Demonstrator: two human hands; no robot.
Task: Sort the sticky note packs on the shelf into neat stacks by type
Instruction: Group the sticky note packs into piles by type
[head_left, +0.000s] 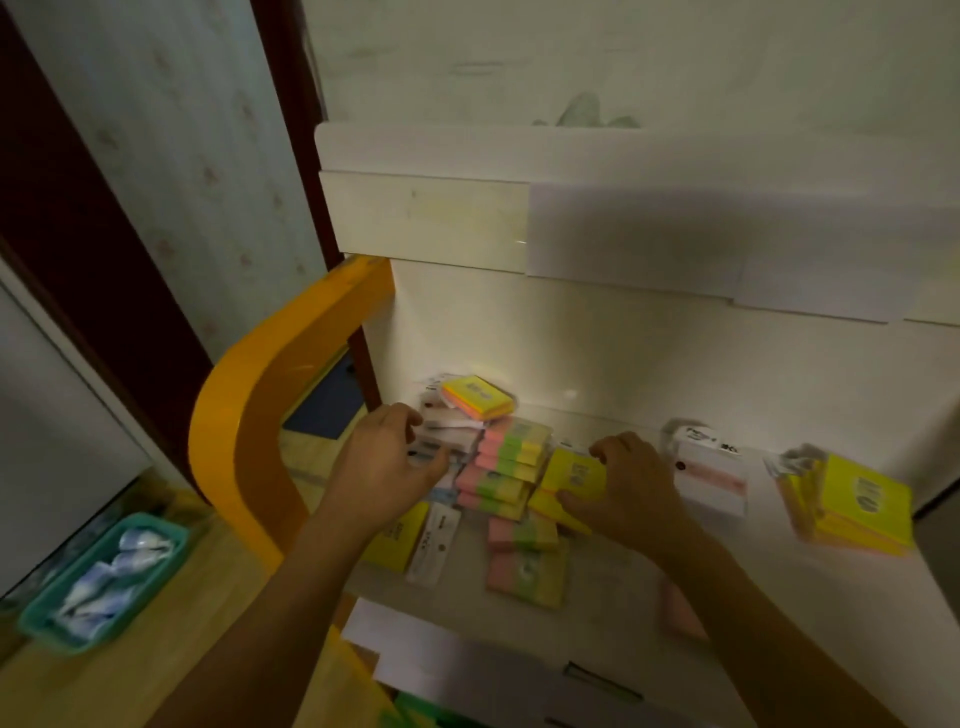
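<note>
A home room: patterned wallpaper (197, 156), a dark door frame (78, 234), a white shelf (649, 571).

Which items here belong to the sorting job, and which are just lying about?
Job: yellow pack in right hand; white packs under left hand; pink-green packs; yellow stack.
Lying about: teal tray; orange frame.

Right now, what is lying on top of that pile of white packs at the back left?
A yellow-and-orange sticky note pack lies tilted on top of the white packs. The left hand covers the pile's front, so its lower packs stay hidden.
</note>
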